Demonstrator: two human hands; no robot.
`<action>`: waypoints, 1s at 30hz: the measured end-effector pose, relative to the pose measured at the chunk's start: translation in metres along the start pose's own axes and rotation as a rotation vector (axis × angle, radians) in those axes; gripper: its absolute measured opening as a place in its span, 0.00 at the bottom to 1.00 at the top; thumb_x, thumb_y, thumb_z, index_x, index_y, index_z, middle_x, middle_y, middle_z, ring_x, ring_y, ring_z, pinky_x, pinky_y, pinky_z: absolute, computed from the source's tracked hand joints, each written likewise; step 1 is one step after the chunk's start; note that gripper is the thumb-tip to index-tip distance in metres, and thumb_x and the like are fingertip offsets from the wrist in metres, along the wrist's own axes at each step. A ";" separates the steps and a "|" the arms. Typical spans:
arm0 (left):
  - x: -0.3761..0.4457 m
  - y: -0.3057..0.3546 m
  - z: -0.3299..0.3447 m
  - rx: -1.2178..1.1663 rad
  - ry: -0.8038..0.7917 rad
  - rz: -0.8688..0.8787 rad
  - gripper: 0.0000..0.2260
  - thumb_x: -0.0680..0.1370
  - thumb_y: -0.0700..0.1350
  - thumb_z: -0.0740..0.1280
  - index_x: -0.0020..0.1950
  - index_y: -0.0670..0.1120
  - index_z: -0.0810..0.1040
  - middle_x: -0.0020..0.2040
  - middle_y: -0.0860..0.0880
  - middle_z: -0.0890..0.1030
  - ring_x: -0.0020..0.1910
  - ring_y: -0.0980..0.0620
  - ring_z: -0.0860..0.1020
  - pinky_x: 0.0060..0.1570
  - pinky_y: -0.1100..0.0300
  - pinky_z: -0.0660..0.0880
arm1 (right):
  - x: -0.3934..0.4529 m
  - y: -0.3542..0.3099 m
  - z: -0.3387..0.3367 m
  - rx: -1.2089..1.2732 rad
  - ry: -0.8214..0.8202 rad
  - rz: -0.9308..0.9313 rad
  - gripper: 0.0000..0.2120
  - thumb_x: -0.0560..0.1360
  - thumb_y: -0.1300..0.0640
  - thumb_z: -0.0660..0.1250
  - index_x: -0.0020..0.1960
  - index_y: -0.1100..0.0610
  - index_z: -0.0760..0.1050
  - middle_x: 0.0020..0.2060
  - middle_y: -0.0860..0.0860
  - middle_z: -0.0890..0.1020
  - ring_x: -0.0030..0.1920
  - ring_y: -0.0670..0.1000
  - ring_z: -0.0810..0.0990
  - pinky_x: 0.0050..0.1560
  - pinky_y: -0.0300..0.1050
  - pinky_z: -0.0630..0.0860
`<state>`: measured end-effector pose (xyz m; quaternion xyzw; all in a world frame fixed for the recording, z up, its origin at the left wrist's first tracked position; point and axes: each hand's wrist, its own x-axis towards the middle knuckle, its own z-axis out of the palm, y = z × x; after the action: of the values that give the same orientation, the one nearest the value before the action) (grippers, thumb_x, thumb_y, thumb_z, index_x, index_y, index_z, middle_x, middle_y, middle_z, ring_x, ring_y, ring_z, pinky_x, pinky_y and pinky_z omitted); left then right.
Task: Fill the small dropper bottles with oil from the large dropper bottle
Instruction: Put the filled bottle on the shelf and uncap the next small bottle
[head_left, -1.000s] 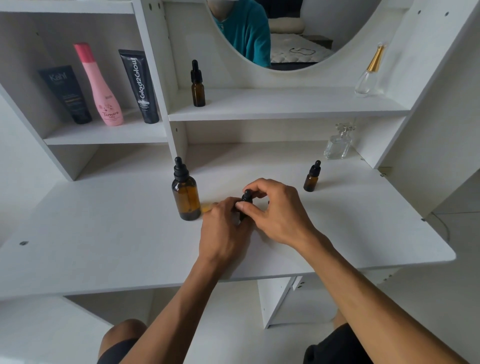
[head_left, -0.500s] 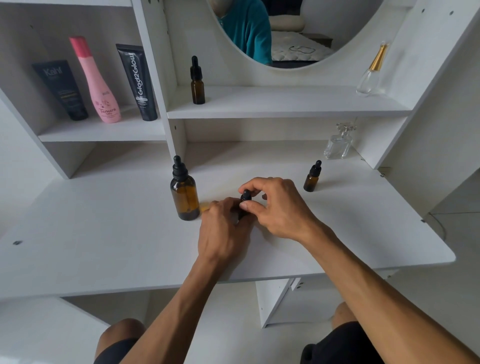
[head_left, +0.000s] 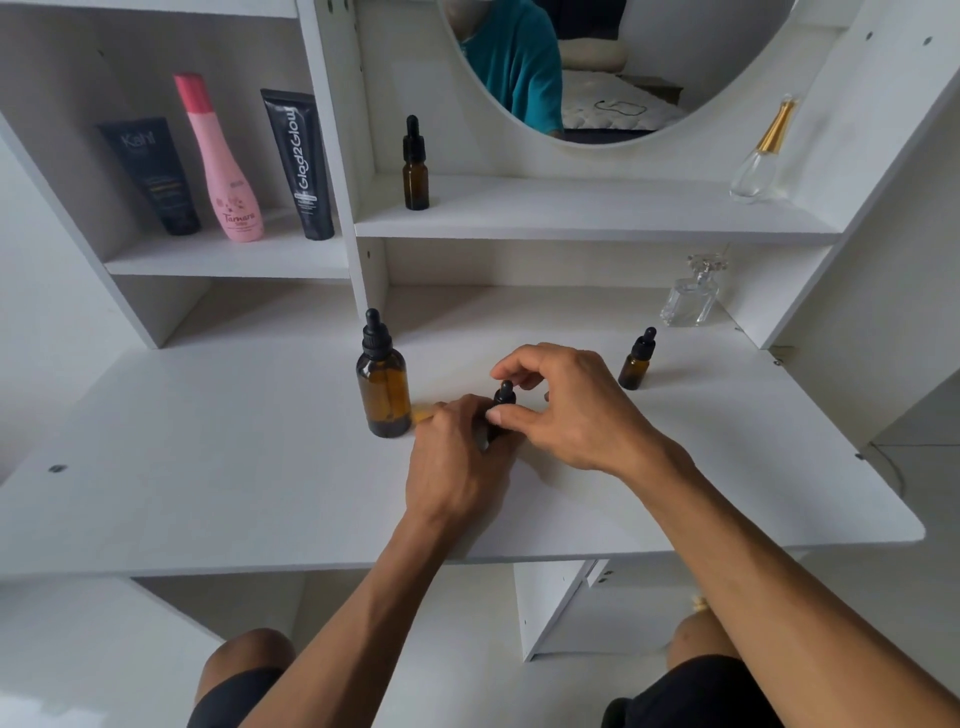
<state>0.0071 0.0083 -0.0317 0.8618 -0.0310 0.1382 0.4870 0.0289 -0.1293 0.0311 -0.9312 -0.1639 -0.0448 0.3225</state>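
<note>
Fingers (head_left: 506, 415) pinch small bottle (head_left: 503, 397), large dropper bottle (head_left: 383, 387) just beside.

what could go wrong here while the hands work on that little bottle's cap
1. The left hand hides most of the small dropper bottle it holds; if the right hand twists the cap hard, the bottle may slip or tip.
2. The large dropper bottle stands upright just beside the left hand, so a sideways nudge might topple it.
3. Once the cap is off, oil might drip on the white desk.
</note>
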 end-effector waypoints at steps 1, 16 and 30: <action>0.000 -0.001 0.000 0.001 0.001 0.004 0.04 0.76 0.47 0.72 0.44 0.49 0.80 0.32 0.54 0.79 0.28 0.54 0.74 0.27 0.63 0.68 | 0.001 0.000 0.000 -0.003 0.004 0.000 0.16 0.72 0.52 0.77 0.58 0.51 0.81 0.50 0.45 0.82 0.52 0.43 0.79 0.44 0.26 0.68; 0.000 -0.004 0.002 -0.007 0.001 0.025 0.04 0.77 0.48 0.72 0.44 0.49 0.81 0.34 0.53 0.80 0.29 0.54 0.74 0.27 0.61 0.69 | 0.003 -0.004 -0.003 -0.033 -0.054 0.017 0.14 0.74 0.55 0.75 0.59 0.49 0.80 0.49 0.48 0.83 0.47 0.45 0.79 0.45 0.34 0.72; 0.001 -0.008 0.005 0.016 0.027 -0.008 0.11 0.74 0.53 0.75 0.52 0.50 0.81 0.43 0.51 0.82 0.40 0.50 0.79 0.39 0.48 0.80 | 0.006 0.019 -0.034 0.184 0.401 0.094 0.08 0.71 0.57 0.77 0.49 0.52 0.83 0.41 0.47 0.86 0.40 0.47 0.85 0.47 0.41 0.82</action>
<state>0.0104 0.0086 -0.0404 0.8639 -0.0197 0.1480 0.4811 0.0422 -0.1629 0.0477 -0.8769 -0.0563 -0.1988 0.4340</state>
